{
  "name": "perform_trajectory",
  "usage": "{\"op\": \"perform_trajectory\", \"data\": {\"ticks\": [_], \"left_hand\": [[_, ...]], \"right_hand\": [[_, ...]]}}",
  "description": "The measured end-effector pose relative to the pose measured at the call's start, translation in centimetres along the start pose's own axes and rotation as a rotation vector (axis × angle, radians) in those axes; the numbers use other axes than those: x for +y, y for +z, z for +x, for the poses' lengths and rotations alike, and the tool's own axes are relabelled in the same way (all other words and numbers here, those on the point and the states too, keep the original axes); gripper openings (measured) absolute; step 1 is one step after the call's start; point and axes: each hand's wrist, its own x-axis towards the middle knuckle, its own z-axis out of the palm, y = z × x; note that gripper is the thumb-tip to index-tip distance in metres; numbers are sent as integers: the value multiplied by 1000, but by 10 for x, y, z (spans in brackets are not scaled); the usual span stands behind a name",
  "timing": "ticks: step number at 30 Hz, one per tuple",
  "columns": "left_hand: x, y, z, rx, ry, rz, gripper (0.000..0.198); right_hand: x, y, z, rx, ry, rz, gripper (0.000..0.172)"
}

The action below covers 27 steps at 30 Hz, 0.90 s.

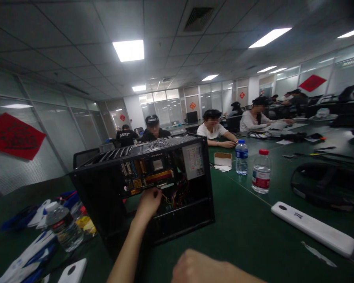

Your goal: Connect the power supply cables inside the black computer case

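An open black computer case (pixel 194 204) stands on the green table, its side off, showing the motherboard (pixel 144 173) and coloured cables (pixel 177 196). My left hand (pixel 149 202) reaches into the case. Its fingers are curled at the lower edge of the motherboard, beside the cables, and what they pinch is hidden. My right hand (pixel 194 269) lies low at the bottom edge of the view, in front of the case. It shows only as a blurred rounded back, and its fingers do not show.
Two water bottles (pixel 261 173) and a small white box (pixel 223 159) stand right of the case. A white bar-shaped device (pixel 312 228) and a black bag (pixel 327 184) lie further right. Another bottle (pixel 61 226) and blue-white packets lie at the left. Several people sit at the far side.
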Motion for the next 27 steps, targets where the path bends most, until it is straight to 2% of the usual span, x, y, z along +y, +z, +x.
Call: {"op": "perform_trajectory", "data": {"ticks": [2, 4, 5, 7, 8, 10, 11, 15, 18, 20, 24, 25, 26, 27], "left_hand": [[-1, -3, 1, 87, -75, -7, 36], [-1, -6, 4, 160, -156, -15, 38], [-2, -6, 6, 167, -175, -29, 38], [-3, -7, 9, 160, -181, -44, 41], [-5, -7, 10, 155, -187, -44, 41], [-8, -6, 12, 165, -207, -52, 41], [-10, -6, 13, 174, -220, -64, 40], [-12, -5, 14, 184, -210, -122, 36], [-7, -4, 13, 191, -159, -114, 37], [-4, -3, 12, 196, -146, -109, 36], [-2, -4, 11, 199, -113, -167, 34], [-2, -4, 11, 210, -105, -183, 34], [-2, -4, 11, 226, -101, -198, 35], [-3, -4, 11, 246, -96, -216, 35]], "right_hand": [[29, -25, -1, 105, 195, 43, 24], [61, -48, 9, 257, 546, 104, 21], [77, -55, 17, 269, 644, 117, 20], [108, -54, 38, 124, 752, 157, 21], [122, -47, 48, -11, 809, 178, 22], [144, -22, 64, -401, 920, 228, 27], [153, -7, 69, -514, 928, 262, 27], [177, 37, 72, -847, 907, 420, 11], [189, 51, 64, -967, 902, 524, 15], [193, 54, 60, -970, 898, 571, 16], [190, 55, 58, -882, 873, 591, 10], [187, 54, 57, -820, 876, 577, 9], [183, 52, 57, -679, 886, 568, 8], [180, 49, 56, -473, 890, 566, 7]]}}
